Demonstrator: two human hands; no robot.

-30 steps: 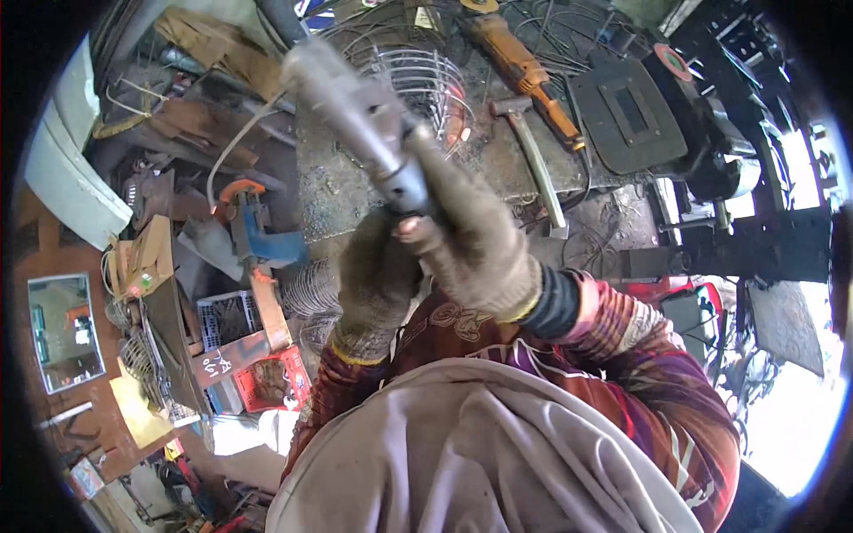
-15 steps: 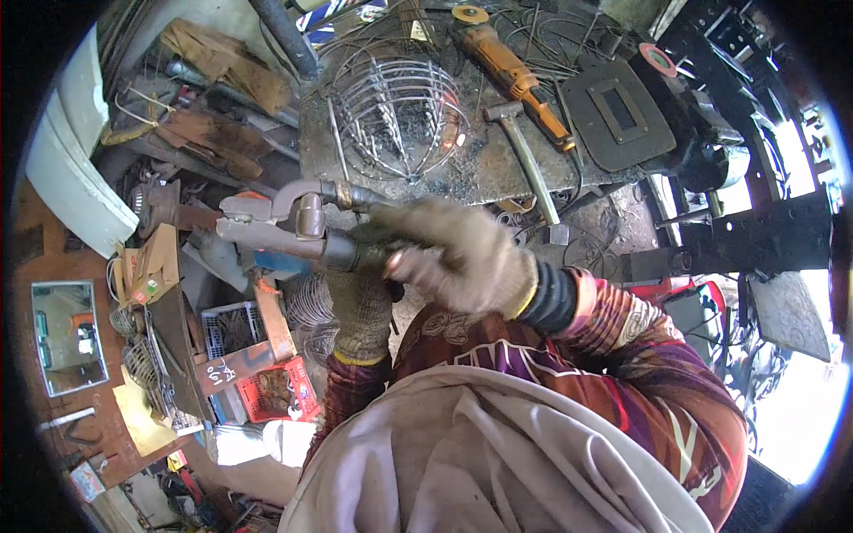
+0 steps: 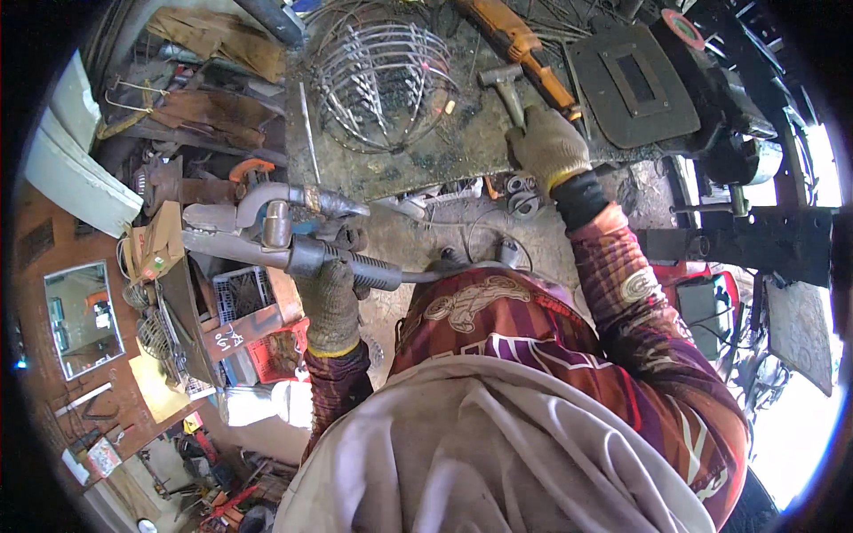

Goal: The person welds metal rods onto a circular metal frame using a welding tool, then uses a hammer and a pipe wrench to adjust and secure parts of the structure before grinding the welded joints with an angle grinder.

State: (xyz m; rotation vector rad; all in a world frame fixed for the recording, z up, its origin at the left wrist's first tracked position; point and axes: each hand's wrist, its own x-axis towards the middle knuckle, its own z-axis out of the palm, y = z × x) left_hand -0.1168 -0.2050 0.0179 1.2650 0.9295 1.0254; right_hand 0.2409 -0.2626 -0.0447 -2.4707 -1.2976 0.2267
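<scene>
My gloved left hand [image 3: 332, 306] is wrapped round the ribbed handle of a welding electrode holder [image 3: 306, 259], whose jaws point left. A cable runs from the holder's rear end toward my body. At the table's front edge, my gloved right hand [image 3: 551, 149] is closed round the handle of a hammer [image 3: 506, 87]. The hammer's head lies on the tabletop, pointing away from me. Left of the hammer sits a round cage of bent metal rods [image 3: 382, 84], apart from both hands.
On the metal table [image 3: 409, 173], an orange angle grinder [image 3: 515, 44] and a dark welding shield [image 3: 635, 84] lie beyond and right of the hammer. A loose rod [image 3: 308, 133] lies left of the cage. Crates [image 3: 244, 295] and cardboard [image 3: 155, 244] stand at the left.
My right hand has left the electrode holder and moved forward right onto the hammer handle. My left hand has brought the holder slightly left and nearer to me.
</scene>
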